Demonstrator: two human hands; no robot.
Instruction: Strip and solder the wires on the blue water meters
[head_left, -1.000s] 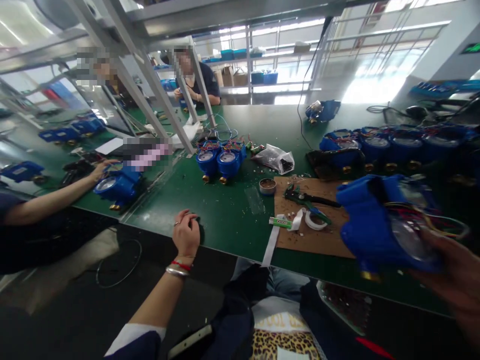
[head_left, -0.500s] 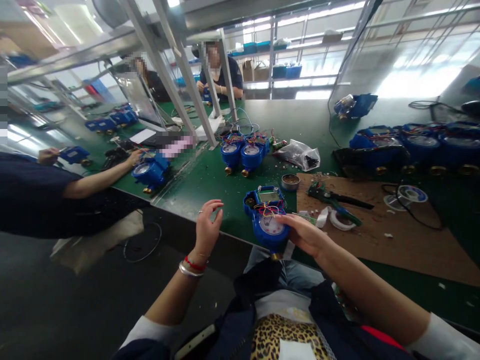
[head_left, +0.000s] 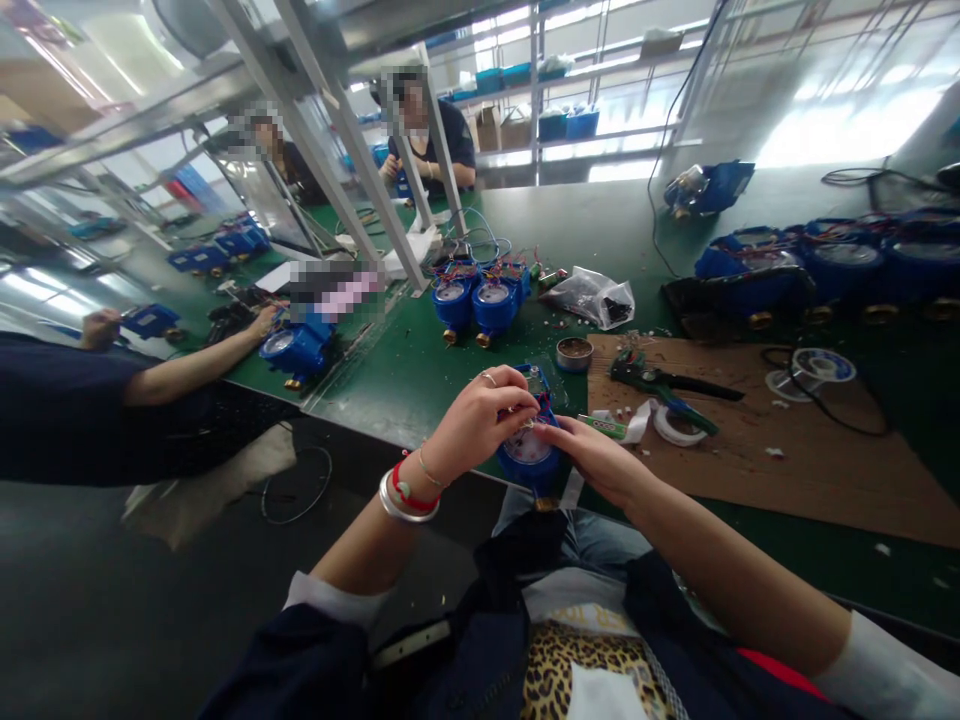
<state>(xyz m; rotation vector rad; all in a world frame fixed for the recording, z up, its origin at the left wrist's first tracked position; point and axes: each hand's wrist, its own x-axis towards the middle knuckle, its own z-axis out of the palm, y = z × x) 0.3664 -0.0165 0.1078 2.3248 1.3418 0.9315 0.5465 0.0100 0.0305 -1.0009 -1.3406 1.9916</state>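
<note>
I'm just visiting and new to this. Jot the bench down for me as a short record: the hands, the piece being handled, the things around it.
Piece in hand: blue meter with a round dial
Right hand: holds its right side
Left hand: fingertips drawn together over it; anything pinched is too small to tell
Beyond: two more blue meters, clear plastic bag
On the cardboard: green pliers-like tool, white tape roll, spool
By the cardboard's corner: round tin

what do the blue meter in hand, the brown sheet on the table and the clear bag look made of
Blue meter: painted metal or plastic, the solid blue leaves it open; its bottom fitting looks like brass, golden and shiny. Brown sheet: probably cardboard, being matt and tan. Clear bag: likely plastic film, see-through with glossy creases.
</note>
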